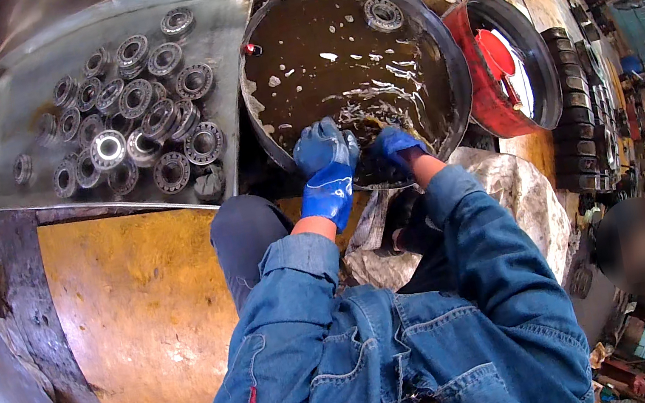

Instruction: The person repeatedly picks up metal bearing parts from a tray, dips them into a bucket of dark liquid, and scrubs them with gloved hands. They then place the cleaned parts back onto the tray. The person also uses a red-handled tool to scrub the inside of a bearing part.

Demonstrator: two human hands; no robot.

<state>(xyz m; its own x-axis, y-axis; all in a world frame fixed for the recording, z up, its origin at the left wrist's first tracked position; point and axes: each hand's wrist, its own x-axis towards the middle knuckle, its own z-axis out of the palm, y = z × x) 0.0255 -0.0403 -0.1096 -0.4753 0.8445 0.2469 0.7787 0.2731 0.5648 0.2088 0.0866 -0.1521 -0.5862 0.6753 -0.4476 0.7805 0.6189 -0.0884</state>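
Head: hands (pixel 325 149) reach over tub (pixel 452 62)

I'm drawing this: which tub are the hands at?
The bigger tub, with brown liquid: left hand and right hand are at its near side. The smaller red tub has neither.

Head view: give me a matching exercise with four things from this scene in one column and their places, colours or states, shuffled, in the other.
Column one
1. round basin
2. bearings in a group
3. red tub
4. left hand

Column two
A. stands to the right of the basin
B. wears a blue glove, at the basin's near side
C. contains murky brown liquid
D. lie spread on the metal tray at the left

Right pairs: 1-C, 2-D, 3-A, 4-B
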